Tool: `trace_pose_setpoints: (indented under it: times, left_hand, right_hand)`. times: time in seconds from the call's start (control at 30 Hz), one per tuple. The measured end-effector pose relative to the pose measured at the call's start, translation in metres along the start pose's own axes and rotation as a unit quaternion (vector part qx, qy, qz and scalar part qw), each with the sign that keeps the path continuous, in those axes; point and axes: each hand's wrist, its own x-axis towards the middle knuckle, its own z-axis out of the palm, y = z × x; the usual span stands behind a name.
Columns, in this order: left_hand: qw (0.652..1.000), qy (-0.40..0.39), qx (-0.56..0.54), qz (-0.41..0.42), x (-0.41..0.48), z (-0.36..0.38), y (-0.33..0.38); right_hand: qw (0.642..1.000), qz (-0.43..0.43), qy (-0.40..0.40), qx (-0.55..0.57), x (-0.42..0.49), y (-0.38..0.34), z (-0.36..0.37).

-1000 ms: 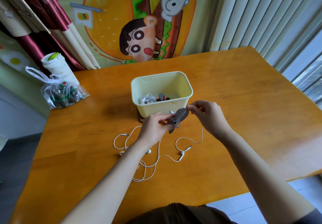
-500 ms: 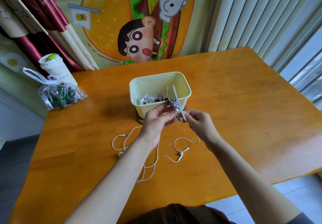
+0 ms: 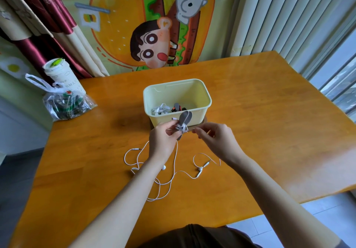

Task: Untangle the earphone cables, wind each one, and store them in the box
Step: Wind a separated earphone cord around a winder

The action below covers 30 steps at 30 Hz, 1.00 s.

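Observation:
A pale yellow box (image 3: 204,95) stands mid-table with wound white cables and small dark items inside. Just in front of it my left hand (image 3: 163,138) pinches a grey cable winder (image 3: 184,121) with white earphone cable wrapped round its middle. My right hand (image 3: 215,138) is beside it on the right, pinching a thin stretch of the cable between thumb and fingertip. The loose white earphone cable (image 3: 173,172) trails down from the winder and lies in loops on the wooden table (image 3: 269,122) under my forearms, with earbuds and an inline remote showing.
A clear plastic bag (image 3: 66,104) of small items and a white paper cup (image 3: 61,76) stand at the table's far left corner. A cartoon cloth hangs behind the table. The table's near edge runs past my arms at the right.
The winder turned in my left hand, its flaps now pointing up against the box front. My right hand drew a little to the right, pulling cable taut.

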Motion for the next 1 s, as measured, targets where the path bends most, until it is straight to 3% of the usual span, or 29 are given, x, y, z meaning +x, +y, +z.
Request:
trace_pose_setpoints:
  times: [0.07,0.27,0.43,0.53,0.67,0.8,0.93,1.0]
  left_hand:
    - [0.999,-0.032,0.027,0.028,-0.002,-0.001,0.000]
    - [0.986,-0.156,-0.040,0.050,-0.003,-0.003,0.002]
    - [0.959,-0.225,-0.169,0.034,-0.008,-0.009,0.016]
    - [0.934,-0.236,-0.269,0.014,-0.008,-0.009,0.026]
    - [0.903,-0.217,-0.366,-0.058,-0.005,-0.005,0.035]
    - [0.878,-0.148,-0.431,-0.148,-0.003,-0.003,0.036]
    - [0.889,-0.076,-0.406,-0.197,-0.001,-0.002,0.035]
    - [0.911,-0.049,-0.363,-0.187,0.000,-0.001,0.030]
  right_hand:
    - [1.000,-0.002,0.006,-0.010,0.003,0.001,-0.005]
    - [0.999,0.004,0.037,-0.001,0.015,0.004,-0.024]
    - [0.998,0.021,0.049,0.017,0.024,0.014,-0.029]
    - [0.994,0.045,0.043,0.088,0.026,0.019,-0.024]
    - [0.984,0.061,0.029,0.164,0.019,0.014,-0.010]
    - [0.983,0.076,0.019,0.166,0.009,0.014,0.009]
    - [0.990,0.064,0.001,0.123,0.002,0.014,0.018]
    - [0.994,0.053,-0.008,0.096,0.001,0.010,0.019]
